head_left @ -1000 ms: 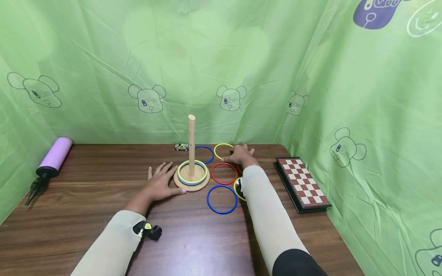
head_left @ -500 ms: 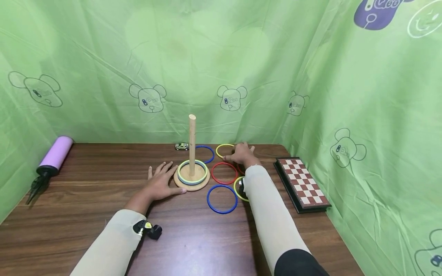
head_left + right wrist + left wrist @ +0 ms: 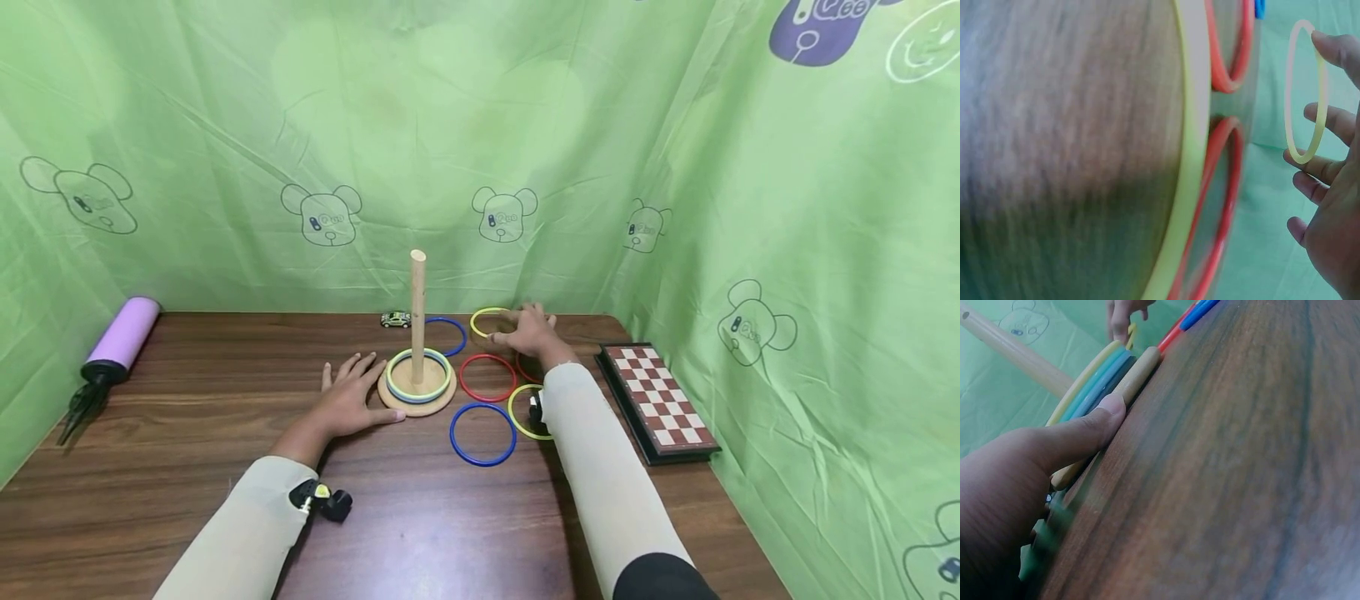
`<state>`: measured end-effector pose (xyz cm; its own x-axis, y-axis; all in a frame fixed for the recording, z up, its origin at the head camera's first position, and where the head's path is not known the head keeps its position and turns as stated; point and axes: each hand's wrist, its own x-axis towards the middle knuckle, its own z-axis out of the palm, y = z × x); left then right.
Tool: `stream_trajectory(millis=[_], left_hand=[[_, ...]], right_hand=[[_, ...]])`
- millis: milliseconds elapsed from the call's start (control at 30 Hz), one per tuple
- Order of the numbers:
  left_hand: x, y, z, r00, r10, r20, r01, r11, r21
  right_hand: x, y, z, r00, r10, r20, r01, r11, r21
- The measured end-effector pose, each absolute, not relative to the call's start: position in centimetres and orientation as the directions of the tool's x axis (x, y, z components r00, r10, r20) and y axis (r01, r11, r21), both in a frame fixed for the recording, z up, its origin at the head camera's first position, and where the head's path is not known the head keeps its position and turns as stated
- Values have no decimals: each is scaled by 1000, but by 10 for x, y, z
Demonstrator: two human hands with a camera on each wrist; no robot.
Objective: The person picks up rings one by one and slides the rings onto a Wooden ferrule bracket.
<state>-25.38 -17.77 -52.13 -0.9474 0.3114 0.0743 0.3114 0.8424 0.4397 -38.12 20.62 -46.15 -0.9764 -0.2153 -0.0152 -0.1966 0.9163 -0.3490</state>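
A wooden peg (image 3: 417, 308) stands upright on its round base (image 3: 438, 404), with a stack of yellow and blue rings (image 3: 1079, 387) around its foot. My left hand (image 3: 347, 404) lies at the left of the base, fingers spread, its thumb resting on the base's edge. At the back of the table, my right hand (image 3: 531, 332) holds a yellow ring (image 3: 1289, 94) between thumb and fingers. In the right wrist view this ring is raised above the tabletop. Below that hand lie two red rings (image 3: 462, 385) (image 3: 1230, 219), one partly hidden by the wrist.
Blue rings (image 3: 483, 464) (image 3: 459, 323) and another yellow ring (image 3: 512, 422) lie flat right of the peg. A toy car (image 3: 395, 319) sits behind it. At right is a checkered board (image 3: 663, 396); at far left, a purple hand pump (image 3: 123, 333). Green curtains (image 3: 420, 125) enclose the table.
My right hand has shifted slightly right and up, and the yellow ring has moved with it off the table. The left hand keeps its place at the base.
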Motion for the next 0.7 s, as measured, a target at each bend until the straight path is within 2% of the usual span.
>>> stream_trajectory(millis=[700], left_hand=[[-255,-178,-521,-947,314,76,314,843,437]], right_hand=[[-354,200,-438,-924,-336,185,-383,812,-441]])
